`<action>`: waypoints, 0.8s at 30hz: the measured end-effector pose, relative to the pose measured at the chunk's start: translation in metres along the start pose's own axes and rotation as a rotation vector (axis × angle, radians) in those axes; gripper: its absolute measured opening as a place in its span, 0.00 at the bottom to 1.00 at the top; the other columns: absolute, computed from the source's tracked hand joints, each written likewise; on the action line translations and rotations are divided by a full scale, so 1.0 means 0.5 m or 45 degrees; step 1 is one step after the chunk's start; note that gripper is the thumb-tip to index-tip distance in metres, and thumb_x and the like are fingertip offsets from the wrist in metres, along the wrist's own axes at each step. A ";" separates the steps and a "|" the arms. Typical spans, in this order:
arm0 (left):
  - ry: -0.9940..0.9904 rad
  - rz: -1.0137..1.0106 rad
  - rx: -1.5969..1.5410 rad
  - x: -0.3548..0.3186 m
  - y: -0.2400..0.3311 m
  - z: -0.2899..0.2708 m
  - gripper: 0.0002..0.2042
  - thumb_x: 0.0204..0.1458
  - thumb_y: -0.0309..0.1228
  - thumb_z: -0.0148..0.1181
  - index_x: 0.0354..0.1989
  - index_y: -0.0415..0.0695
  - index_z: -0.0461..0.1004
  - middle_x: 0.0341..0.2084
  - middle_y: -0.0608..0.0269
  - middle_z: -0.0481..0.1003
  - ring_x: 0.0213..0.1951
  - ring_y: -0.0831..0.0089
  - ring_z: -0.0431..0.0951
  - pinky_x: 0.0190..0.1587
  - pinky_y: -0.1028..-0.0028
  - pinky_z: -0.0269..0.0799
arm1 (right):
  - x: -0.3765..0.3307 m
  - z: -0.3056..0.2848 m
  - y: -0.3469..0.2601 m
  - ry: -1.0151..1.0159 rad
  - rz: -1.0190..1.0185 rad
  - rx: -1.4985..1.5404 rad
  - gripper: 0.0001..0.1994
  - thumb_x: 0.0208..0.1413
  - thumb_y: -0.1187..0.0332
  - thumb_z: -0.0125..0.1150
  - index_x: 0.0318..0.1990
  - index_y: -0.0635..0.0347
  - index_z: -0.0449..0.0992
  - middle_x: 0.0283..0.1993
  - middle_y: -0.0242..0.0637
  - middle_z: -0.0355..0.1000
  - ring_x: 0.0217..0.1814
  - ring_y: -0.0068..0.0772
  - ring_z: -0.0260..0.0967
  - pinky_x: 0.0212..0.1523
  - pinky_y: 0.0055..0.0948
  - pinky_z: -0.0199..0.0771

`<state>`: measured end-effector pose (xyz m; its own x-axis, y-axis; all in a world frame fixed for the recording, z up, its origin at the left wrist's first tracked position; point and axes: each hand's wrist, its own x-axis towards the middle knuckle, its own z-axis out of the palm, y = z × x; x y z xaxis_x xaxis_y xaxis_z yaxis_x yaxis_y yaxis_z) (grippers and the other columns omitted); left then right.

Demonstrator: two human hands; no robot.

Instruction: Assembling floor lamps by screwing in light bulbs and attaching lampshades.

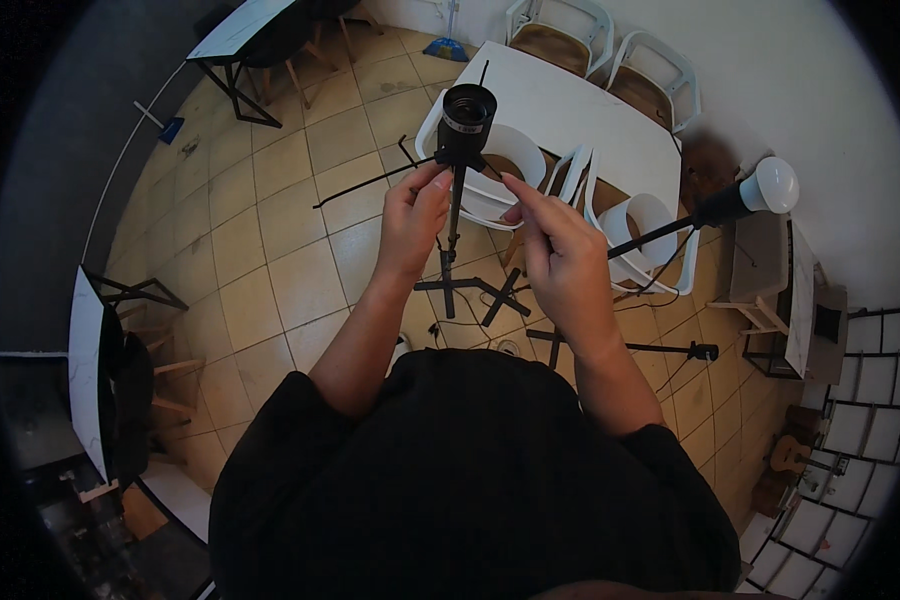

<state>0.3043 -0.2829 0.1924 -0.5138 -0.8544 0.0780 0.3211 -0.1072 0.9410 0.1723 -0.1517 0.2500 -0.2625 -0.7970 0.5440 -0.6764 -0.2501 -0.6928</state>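
Now the left hand (413, 222) bunches its fingertips below the black socket (467, 115). Half-curled, the right hand (565, 245) meets a thin rod (491, 170); both grips are unclear!

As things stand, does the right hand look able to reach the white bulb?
Probably yes: the way from the right hand to the white bulb looks free, with only the bulb's black pole alongside.

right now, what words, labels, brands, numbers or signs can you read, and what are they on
Pale label on the black lamp socket: small dark print, too small and blurred to read.
White bulb: no marking made out.
Otherwise, no readable text.
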 end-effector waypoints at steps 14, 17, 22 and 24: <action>0.110 0.062 0.281 0.035 0.003 0.012 0.23 0.67 0.49 0.41 0.27 0.44 0.68 0.16 0.75 0.61 0.21 0.85 0.58 0.25 0.79 0.53 | -0.004 -0.008 -0.002 -0.049 -0.013 -0.041 0.27 0.49 0.86 0.54 0.59 0.57 0.73 0.35 0.43 0.74 0.36 0.41 0.75 0.38 0.33 0.74; 0.083 0.081 0.294 0.041 0.000 0.017 0.24 0.68 0.51 0.38 0.31 0.44 0.70 0.17 0.78 0.56 0.18 0.87 0.50 0.20 0.81 0.42 | -0.004 -0.008 -0.002 -0.039 -0.008 -0.088 0.28 0.49 0.86 0.54 0.59 0.57 0.72 0.36 0.43 0.73 0.37 0.41 0.75 0.38 0.34 0.74; 0.128 0.071 0.252 0.043 0.003 0.027 0.22 0.68 0.49 0.39 0.27 0.46 0.66 0.19 0.76 0.58 0.19 0.87 0.53 0.20 0.81 0.44 | 0.000 -0.004 0.000 -0.050 -0.044 -0.172 0.27 0.49 0.85 0.56 0.59 0.56 0.72 0.38 0.42 0.72 0.37 0.43 0.74 0.38 0.36 0.74; 0.136 0.068 0.263 0.044 0.002 0.029 0.22 0.68 0.48 0.39 0.28 0.45 0.66 0.19 0.75 0.59 0.20 0.87 0.53 0.20 0.81 0.44 | 0.002 -0.004 -0.001 -0.049 -0.067 -0.226 0.27 0.49 0.84 0.56 0.59 0.55 0.72 0.38 0.41 0.72 0.37 0.44 0.73 0.38 0.37 0.74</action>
<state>0.2818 -0.2944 0.1998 -0.4096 -0.9063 0.1043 0.1703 0.0363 0.9847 0.1710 -0.1513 0.2518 -0.1995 -0.8064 0.5568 -0.8001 -0.1940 -0.5677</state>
